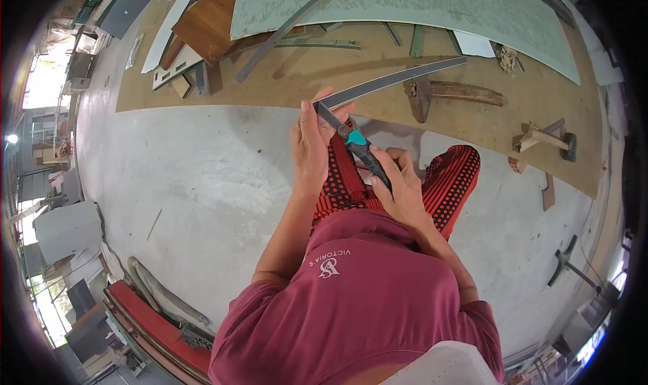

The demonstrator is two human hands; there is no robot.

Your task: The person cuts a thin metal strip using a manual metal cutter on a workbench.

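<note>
My left hand [309, 145] is closed on the near end of a long, narrow grey strip [391, 80], thumb on top and other fingers underneath. From there the strip slants up to the right over the work board. My right hand [403, 188] grips the black handle of a utility knife [364, 154] with a teal patch. The knife's front end lies against the strip's end beside my left thumb. Whether the blade cuts into the strip is too small to tell. Both hands are above my lap, in front of the board's edge.
On the brown board [270, 94] lie a hammer [466, 93] with a wooden handle, a second hammer [550, 138] at right, and several offcuts. A large pale green sheet [405, 3] covers its far side. A red metal piece [145, 314] is at lower left.
</note>
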